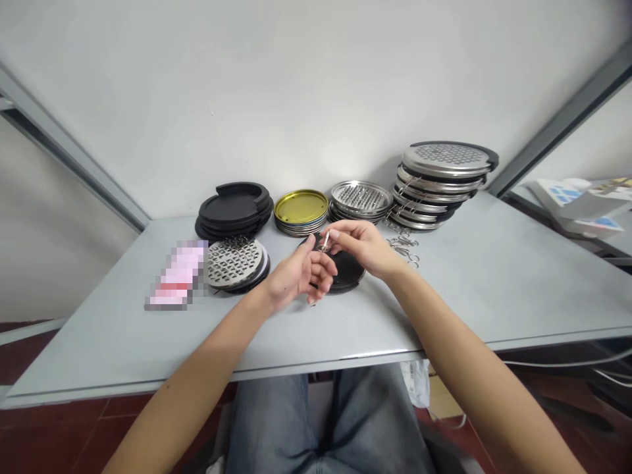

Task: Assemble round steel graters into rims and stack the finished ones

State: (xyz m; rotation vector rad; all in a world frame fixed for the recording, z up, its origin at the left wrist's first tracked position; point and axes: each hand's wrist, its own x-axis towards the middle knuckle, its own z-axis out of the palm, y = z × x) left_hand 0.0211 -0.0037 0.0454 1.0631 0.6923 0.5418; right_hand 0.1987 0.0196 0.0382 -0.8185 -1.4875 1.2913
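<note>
My right hand (364, 249) pinches a small shiny metal piece (324, 243) between thumb and fingertips. My left hand (300, 275) is close beside it, palm turned up, thumb apart from loosely curled fingers. The left fingertips are near the metal piece; whether they touch it I cannot tell. Beneath both hands lies a round black disc (345, 270) on the table, partly covered by them. Several wire hooks (405, 249) lie loose to the right of my right hand.
Along the wall on the grey table (518, 283) stand stacks of black round bases (232, 204), yellow-topped metal lids (301, 207), perforated metal discs (361, 197) and a tall pile of assembled discs (447, 158). Left are a grater-like plate (234, 263) bearing small dark parts and a blurred pink item (178, 273).
</note>
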